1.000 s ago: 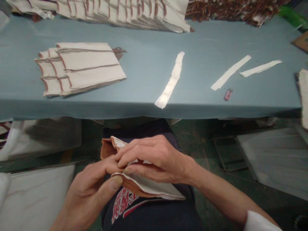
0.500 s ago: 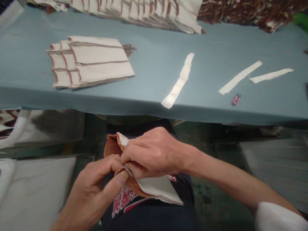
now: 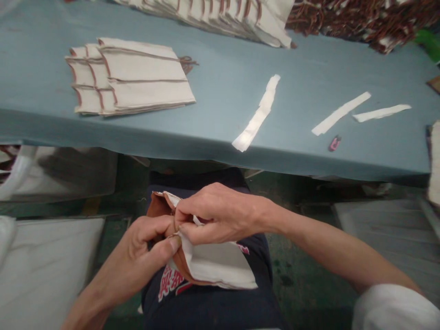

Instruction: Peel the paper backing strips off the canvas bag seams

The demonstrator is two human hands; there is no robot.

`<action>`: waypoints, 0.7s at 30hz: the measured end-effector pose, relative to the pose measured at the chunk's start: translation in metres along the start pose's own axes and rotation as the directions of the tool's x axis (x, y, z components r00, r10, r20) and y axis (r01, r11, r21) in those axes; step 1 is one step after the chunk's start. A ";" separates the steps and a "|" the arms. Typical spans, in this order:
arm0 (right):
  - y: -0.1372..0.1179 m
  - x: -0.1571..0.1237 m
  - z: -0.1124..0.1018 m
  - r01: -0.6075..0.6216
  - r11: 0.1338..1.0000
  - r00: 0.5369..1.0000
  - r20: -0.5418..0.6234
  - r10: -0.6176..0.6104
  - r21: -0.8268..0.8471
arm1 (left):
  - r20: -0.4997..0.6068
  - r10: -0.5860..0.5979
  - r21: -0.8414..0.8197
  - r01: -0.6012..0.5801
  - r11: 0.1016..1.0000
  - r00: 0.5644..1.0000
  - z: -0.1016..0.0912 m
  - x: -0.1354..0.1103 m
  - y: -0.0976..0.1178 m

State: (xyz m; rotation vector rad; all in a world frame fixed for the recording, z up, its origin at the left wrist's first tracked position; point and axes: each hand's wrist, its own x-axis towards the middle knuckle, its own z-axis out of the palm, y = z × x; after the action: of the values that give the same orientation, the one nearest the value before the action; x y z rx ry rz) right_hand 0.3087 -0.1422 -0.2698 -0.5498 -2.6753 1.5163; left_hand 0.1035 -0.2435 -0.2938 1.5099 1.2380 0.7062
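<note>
A flat paper bag (image 3: 213, 263), white outside and brown inside, rests over my lap below the table edge. My left hand (image 3: 147, 245) pinches its open mouth from the left, thumb and fingers closed on the brown rim. From the right, my right hand (image 3: 220, 217) lies over the top, its fingertips pressed together on the same rim. The two hands touch each other at the bag's mouth.
A blue-grey table (image 3: 213, 142) runs across the view. On it lie a stack of folded white bags (image 3: 130, 78), a longer row of bags (image 3: 220, 13) at the back, three white paper strips (image 3: 256, 117), a small pink object (image 3: 334, 143) and brown cords (image 3: 360, 18).
Both hands stay closed on the bag's mouth. The bag's lower end has swung down and flattened toward my lap. The view has tilted slightly down and left.
</note>
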 end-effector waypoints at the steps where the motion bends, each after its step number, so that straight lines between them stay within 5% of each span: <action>1: -0.007 0.000 0.001 -0.021 0.990 1.000 0.008 0.022 -0.137 | 0.014 -0.016 -0.026 0.016 1.000 1.000 0.001 0.000 -0.002; 5: -0.029 0.001 0.008 -0.050 0.841 0.997 0.028 0.077 -0.539 | 0.003 -0.065 0.077 0.064 0.995 0.998 0.006 0.003 -0.006; 9: -0.025 0.002 0.013 -0.091 0.816 0.993 0.015 0.121 -0.570 | -0.052 -0.059 0.234 0.070 0.970 0.997 0.011 0.008 -0.009; 13: -0.003 -0.005 0.010 -0.097 0.908 0.995 -0.057 0.080 -0.408 | -0.053 -0.031 0.252 0.043 0.967 0.998 0.010 0.008 -0.006; 17: 0.011 -0.015 0.013 0.053 0.988 0.955 -0.282 -0.092 -0.142 | -0.016 -0.028 0.197 0.031 0.980 0.999 0.004 0.009 0.003; 21: 0.008 -0.029 0.028 0.011 0.965 0.858 -0.498 0.127 0.264 | -0.116 -0.001 0.131 0.016 0.991 0.993 0.006 0.012 0.011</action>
State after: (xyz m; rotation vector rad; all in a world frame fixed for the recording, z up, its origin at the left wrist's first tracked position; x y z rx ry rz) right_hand 0.3328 -0.1703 -0.2868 -0.8785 -2.0414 1.4427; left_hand 0.1164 -0.2335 -0.2869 1.5879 1.4010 0.7268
